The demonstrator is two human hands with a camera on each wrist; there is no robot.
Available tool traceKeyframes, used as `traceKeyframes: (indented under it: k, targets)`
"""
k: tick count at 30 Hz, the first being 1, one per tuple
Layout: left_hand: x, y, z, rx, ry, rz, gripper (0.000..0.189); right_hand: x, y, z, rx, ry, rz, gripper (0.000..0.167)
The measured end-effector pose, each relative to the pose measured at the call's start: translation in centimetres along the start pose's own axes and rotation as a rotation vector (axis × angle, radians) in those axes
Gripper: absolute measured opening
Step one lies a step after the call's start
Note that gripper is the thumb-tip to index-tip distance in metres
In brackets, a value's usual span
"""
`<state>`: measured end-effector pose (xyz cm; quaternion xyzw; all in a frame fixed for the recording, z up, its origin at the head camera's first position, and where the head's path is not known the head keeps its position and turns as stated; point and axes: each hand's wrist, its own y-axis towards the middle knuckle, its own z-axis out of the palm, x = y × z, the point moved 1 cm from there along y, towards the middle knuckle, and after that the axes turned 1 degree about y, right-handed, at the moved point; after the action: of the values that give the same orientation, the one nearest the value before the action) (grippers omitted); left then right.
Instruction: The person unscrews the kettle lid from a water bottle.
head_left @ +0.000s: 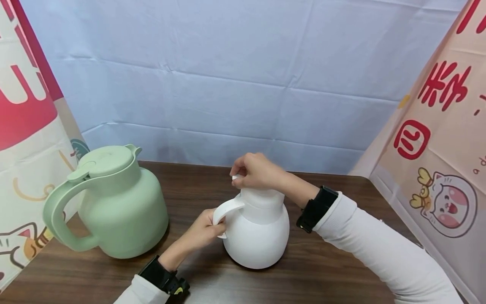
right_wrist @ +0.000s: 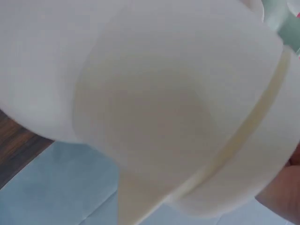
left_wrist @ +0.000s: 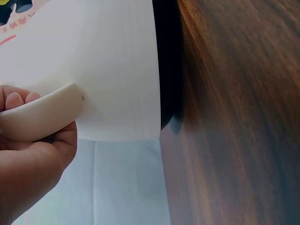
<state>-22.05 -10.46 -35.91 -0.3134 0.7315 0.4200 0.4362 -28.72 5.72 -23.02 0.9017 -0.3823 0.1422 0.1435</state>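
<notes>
A white insulated jug (head_left: 256,236) stands upright on the wooden table. My left hand (head_left: 205,230) grips its handle (head_left: 226,210), and the left wrist view shows the fingers curled round that handle. Over the top of the jug, my right hand (head_left: 258,171) has its fingers bent around the white lid (head_left: 237,177), most of which is hidden in the head view. Close up in the right wrist view, the lid (right_wrist: 262,154) sits at the jug's neck with a narrow seam below it, the spout (right_wrist: 136,197) is beneath, and fingertips (right_wrist: 283,192) show at the lid's edge.
A larger green insulated jug (head_left: 125,211) with its lid on stands to the left, handle toward the near left. Pale blue cloth (head_left: 228,84) hangs behind the wooden table (head_left: 334,270). Printed cloths (head_left: 436,169) flank both sides.
</notes>
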Motion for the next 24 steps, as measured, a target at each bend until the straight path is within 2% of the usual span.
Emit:
traceKeyframes:
  k: [2, 10, 24]
  targets:
    - [0.2, 0.0, 0.0, -0.002, 0.000, 0.004, 0.024, 0.2, -0.3, 0.3, -0.014, 0.002, -0.029, 0.011]
    - [3.1, 0.5, -0.1, 0.001, 0.014, -0.004, 0.023, 0.5, -1.6, 1.2, -0.079, 0.022, -0.113, 0.009]
    - [2.7, 0.3, -0.5, 0.020, 0.013, -0.020, 0.013, 1.0, -4.4, 1.9, -0.219, -0.006, -0.249, 0.011]
